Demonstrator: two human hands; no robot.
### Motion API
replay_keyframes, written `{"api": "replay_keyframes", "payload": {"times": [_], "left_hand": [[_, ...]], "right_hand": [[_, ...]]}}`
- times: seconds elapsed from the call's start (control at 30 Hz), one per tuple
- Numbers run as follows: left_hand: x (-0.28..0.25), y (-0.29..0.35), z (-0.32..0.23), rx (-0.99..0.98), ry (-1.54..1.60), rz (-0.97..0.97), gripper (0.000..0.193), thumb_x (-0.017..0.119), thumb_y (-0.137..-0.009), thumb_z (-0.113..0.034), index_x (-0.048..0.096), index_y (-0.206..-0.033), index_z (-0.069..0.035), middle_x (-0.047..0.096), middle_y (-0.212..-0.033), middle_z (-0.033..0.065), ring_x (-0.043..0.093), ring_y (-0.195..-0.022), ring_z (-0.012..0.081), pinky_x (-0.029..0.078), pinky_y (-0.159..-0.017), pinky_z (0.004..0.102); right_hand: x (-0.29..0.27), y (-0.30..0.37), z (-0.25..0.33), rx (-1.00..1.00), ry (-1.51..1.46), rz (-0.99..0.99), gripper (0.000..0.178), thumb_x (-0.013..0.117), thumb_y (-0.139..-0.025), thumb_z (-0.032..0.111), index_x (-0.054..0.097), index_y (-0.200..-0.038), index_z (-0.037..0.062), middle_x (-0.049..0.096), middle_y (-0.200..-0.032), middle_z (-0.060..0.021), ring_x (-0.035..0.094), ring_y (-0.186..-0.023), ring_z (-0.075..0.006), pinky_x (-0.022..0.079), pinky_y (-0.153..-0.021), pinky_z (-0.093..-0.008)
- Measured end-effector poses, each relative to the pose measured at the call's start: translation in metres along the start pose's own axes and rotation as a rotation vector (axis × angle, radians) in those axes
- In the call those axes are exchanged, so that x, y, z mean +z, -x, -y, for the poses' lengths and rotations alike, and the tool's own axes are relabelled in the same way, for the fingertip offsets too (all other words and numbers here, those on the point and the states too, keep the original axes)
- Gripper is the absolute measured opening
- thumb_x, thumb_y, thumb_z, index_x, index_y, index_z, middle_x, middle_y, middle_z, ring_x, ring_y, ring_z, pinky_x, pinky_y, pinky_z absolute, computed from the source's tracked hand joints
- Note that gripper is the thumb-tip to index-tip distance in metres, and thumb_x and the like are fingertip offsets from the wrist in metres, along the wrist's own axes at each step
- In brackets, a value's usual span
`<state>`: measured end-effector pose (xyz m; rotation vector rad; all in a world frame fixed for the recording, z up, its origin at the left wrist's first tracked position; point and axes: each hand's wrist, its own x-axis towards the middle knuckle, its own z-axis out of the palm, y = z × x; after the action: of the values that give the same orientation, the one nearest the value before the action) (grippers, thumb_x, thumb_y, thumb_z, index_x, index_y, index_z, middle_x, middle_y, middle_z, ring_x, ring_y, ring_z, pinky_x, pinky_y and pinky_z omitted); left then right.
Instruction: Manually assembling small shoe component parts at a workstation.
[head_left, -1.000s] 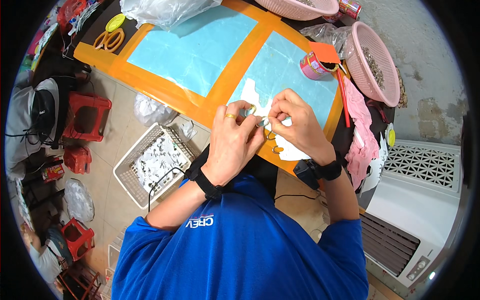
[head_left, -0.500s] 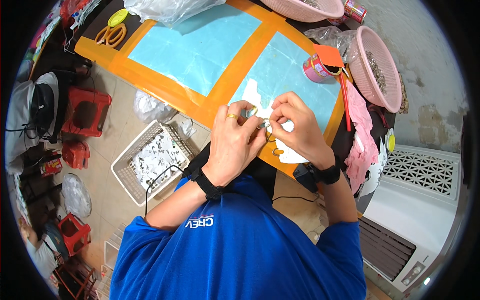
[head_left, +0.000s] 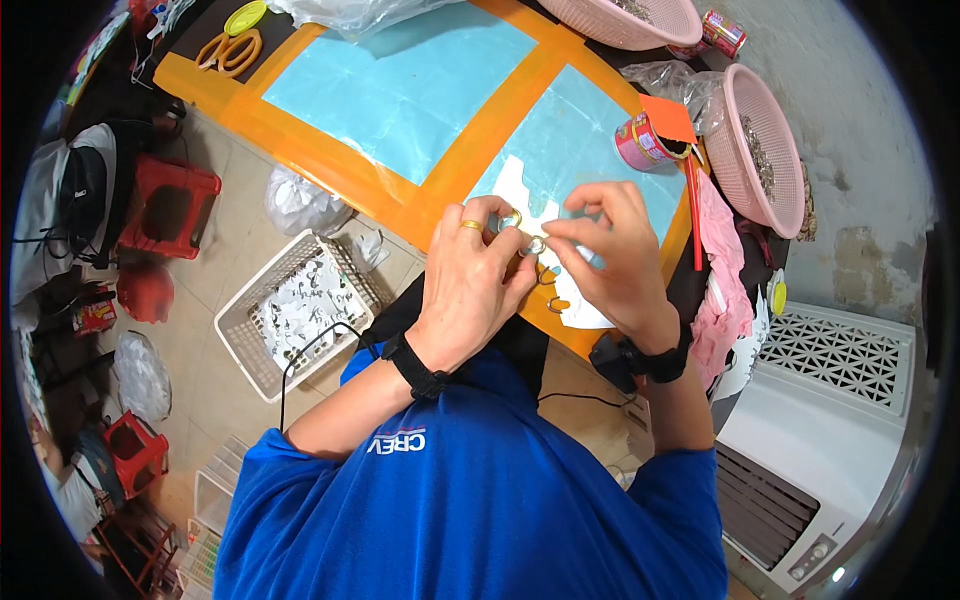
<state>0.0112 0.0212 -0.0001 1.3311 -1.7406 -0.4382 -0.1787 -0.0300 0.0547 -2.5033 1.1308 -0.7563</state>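
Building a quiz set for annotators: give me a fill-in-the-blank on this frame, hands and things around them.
1. Both hands, left hand and right hand, pinch small metal ____ between their fingers over the table.
2. The scissors at the table's far left corner have ____ handles.
3. The white basket stands on the ____, left of the person.
4. The two round baskets at the table's far right are ____ in colour.

Missing words: rings; orange; floor; pink
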Motion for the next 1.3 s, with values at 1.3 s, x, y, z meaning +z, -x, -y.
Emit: {"api": "replay_keyframes", "payload": {"times": [1.3], "left_hand": [[-0.002, 0.001, 0.002, -0.02, -0.002, 0.049, 0.019, 0.087, -0.081, -0.011, 0.078, -0.096, -0.005, 0.062, -0.127, 0.01, 0.061, -0.101, 0.0285, 0.054, -0.089, 0.0429]], "right_hand": [[0.01, 0.003, -0.006, 0.167, -0.116, -0.029, 0.029, 0.084, -0.079, 0.006, 0.065, -0.102, 0.0047, 0.065, -0.114, -0.0139, 0.065, -0.108, -0.0351, 0.053, -0.093, -0.0451]]}}
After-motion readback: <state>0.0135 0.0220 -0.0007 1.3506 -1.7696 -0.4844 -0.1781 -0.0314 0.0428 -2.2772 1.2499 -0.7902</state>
